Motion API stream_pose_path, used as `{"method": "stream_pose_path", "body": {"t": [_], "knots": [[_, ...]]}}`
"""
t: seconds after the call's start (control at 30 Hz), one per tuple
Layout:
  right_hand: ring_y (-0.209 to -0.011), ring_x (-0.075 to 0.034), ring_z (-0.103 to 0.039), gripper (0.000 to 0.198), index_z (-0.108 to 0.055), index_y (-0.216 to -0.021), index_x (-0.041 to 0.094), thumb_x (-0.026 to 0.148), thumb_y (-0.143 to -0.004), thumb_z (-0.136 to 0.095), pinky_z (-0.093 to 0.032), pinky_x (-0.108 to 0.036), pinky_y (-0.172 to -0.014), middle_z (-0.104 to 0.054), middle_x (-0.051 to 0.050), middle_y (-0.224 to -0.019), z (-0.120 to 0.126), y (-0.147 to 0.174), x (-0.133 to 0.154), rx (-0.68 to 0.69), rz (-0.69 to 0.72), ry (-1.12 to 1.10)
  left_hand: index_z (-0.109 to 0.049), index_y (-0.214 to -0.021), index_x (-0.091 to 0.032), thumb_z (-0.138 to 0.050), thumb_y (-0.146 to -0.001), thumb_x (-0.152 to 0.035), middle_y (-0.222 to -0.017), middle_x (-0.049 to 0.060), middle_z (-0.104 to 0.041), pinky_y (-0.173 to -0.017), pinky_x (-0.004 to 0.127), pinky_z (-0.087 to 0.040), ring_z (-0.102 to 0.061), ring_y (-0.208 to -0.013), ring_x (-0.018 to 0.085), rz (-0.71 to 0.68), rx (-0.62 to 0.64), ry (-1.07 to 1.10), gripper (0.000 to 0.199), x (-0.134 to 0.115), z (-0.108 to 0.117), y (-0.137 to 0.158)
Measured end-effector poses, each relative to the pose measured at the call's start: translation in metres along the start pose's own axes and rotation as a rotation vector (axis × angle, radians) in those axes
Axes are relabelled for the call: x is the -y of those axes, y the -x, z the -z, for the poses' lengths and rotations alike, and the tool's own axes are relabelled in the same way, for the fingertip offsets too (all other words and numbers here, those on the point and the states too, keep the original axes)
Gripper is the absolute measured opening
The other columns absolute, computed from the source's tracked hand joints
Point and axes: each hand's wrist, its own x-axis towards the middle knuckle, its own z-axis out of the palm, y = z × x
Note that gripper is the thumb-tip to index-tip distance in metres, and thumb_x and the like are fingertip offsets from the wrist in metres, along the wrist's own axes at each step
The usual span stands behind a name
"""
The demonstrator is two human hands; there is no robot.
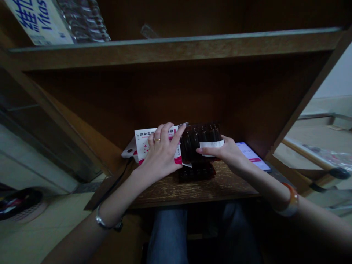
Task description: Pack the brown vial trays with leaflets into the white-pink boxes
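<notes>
My left hand (161, 148) is closed around a white and pink printed medicine box (142, 141), which lies on its side with its open end to the right. My right hand (229, 148) grips a bundle of dark brown vials (194, 137), thumb in front, over a white paper slip (211, 144). The bundle's left end meets the open end of the box; how far it reaches inside is hidden by my left hand. Below it, another dark brown ribbed pack (196, 173) rests on the wooden shelf (170, 189).
A phone (251, 156) with a lit screen lies right of my right hand. A white device (129, 150) with a black cable sits behind the box on the left. Overhead, an upper shelf (176, 51) holds a Vitasoy carton (46, 22) and clear plastic bottles (85, 20).
</notes>
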Motion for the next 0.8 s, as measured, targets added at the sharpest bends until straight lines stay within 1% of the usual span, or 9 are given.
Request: {"method": "stream_pose_path", "body": {"t": [0.07,0.2,0.33,0.43,0.57,0.67,0.7,0.73,0.8], "knots": [[-0.086,-0.025,-0.073,0.049,-0.070,-0.087,0.017,0.029,-0.044,-0.091,-0.058,-0.042,-0.083,-0.078,-0.007,-0.092,0.000,0.000,-0.001,0.005,-0.023,-0.021,-0.027,-0.155,-0.016,-0.080,-0.071,-0.046,-0.146,0.027,-0.035,-0.104,0.058,-0.033,-0.034,-0.136,0.045,0.005,0.005,0.006,0.104,0.000,0.000,0.001],[-0.083,-0.026,-0.073,0.046,-0.069,-0.086,0.018,0.029,-0.047,-0.091,-0.060,-0.042,-0.075,-0.078,-0.008,-0.091,-0.002,0.003,0.000,0.011,-0.042,-0.018,-0.025,-0.156,-0.016,-0.079,-0.072,-0.046,-0.147,0.026,-0.035,-0.104,0.058,-0.032,-0.033,-0.136,0.045,0.014,-0.004,0.006,0.103,-0.003,0.000,0.002],[-0.089,-0.028,-0.073,0.043,-0.069,-0.084,0.019,0.030,-0.049,-0.092,-0.061,-0.041,-0.075,-0.078,-0.010,-0.094,-0.003,0.006,0.003,0.010,-0.030,-0.031,-0.023,-0.156,-0.018,-0.081,-0.069,-0.041,-0.146,0.025,-0.034,-0.105,0.058,-0.031,-0.033,-0.136,0.044,0.032,0.004,0.013,0.107,-0.003,0.002,0.002],[-0.090,-0.028,-0.072,0.042,-0.068,-0.084,0.019,0.031,-0.050,-0.091,-0.061,-0.039,-0.072,-0.077,-0.010,-0.094,-0.005,0.007,0.002,0.016,-0.035,-0.040,-0.022,-0.157,-0.018,-0.080,-0.069,-0.041,-0.145,0.025,-0.035,-0.104,0.057,-0.032,-0.034,-0.135,0.043,0.024,0.017,0.013,0.107,-0.002,0.003,0.001],[-0.082,-0.024,-0.072,0.047,-0.070,-0.092,0.018,0.030,-0.051,-0.091,-0.060,-0.033,-0.060,-0.076,-0.008,-0.091,-0.006,0.009,-0.002,0.078,-0.038,-0.037,-0.026,-0.156,-0.017,-0.077,-0.072,-0.047,-0.144,0.026,-0.036,-0.104,0.056,-0.031,-0.035,-0.133,0.044,-0.041,-0.013,0.022,0.102,-0.007,0.002,0.002],[-0.072,-0.021,-0.071,0.053,-0.070,-0.100,0.018,0.029,-0.052,-0.091,-0.056,-0.029,-0.049,-0.076,-0.004,-0.086,-0.007,0.011,-0.005,0.152,-0.038,-0.041,-0.031,-0.154,-0.016,-0.074,-0.075,-0.046,-0.143,0.026,-0.038,-0.103,0.054,-0.031,-0.037,-0.133,0.044,-0.099,-0.054,0.041,0.095,-0.014,0.003,0.003],[-0.071,-0.021,-0.071,0.054,-0.070,-0.101,0.017,0.029,-0.053,-0.091,-0.056,-0.028,-0.048,-0.076,-0.004,-0.085,-0.007,0.011,-0.006,0.164,-0.047,-0.052,-0.033,-0.153,-0.015,-0.074,-0.075,-0.045,-0.143,0.026,-0.039,-0.104,0.054,-0.031,-0.037,-0.133,0.043,-0.105,-0.071,0.044,0.093,-0.016,0.003,0.003],[-0.072,-0.020,-0.071,0.053,-0.070,-0.101,0.017,0.028,-0.054,-0.091,-0.057,-0.029,-0.050,-0.077,-0.004,-0.086,-0.007,0.011,-0.007,0.175,-0.054,-0.073,-0.034,-0.152,-0.015,-0.075,-0.074,-0.044,-0.142,0.026,-0.040,-0.103,0.053,-0.030,-0.039,-0.132,0.043,-0.105,-0.091,0.048,0.093,-0.018,0.005,0.004],[-0.080,-0.021,-0.073,0.052,-0.071,-0.102,0.017,0.027,-0.055,-0.091,-0.062,-0.031,-0.065,-0.078,-0.004,-0.092,-0.005,0.010,-0.008,0.202,-0.061,-0.124,-0.036,-0.151,-0.014,-0.076,-0.073,-0.045,-0.141,0.025,-0.043,-0.103,0.051,-0.031,-0.041,-0.131,0.041,-0.096,-0.132,0.059,0.094,-0.020,0.007,0.004]]}}
